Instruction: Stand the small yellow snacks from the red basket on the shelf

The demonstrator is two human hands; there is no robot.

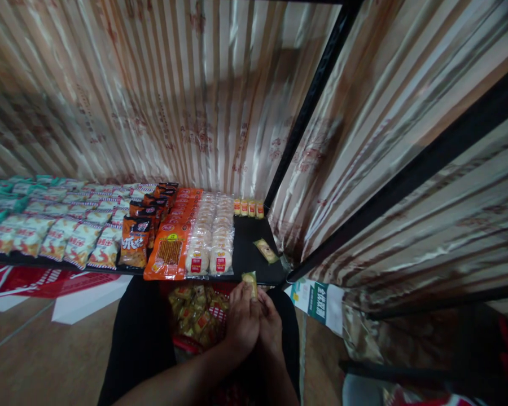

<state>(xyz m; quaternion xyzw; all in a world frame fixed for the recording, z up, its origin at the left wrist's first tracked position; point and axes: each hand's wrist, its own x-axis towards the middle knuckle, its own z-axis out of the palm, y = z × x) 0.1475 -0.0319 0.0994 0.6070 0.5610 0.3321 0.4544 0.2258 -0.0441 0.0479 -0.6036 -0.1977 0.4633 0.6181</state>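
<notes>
Red basket point(185, 342): between dark-clad knees, heaped with small yellow packets point(200, 317)
Left hand point(242, 316): grasping a yellow-wrapped packet point(249, 277) by its lower end, at the front edge of the black shelf point(246, 239)
Right hand point(271, 318): pressed against the left, fingers curled near the same packet; in this dim light, cannot tell whether gripping too
Loose packet point(266, 251): lying aslant on the shelf's right part, apart from the others
Clear packs point(211, 242): overlapping in two columns, just beside the orange bags point(171, 237)
Four-packet row point(249, 208): lined up side by side at the back, near the black upright point(307, 113)
Pleated curtain point(220, 101): hanging behind, printed with reddish marks
</notes>
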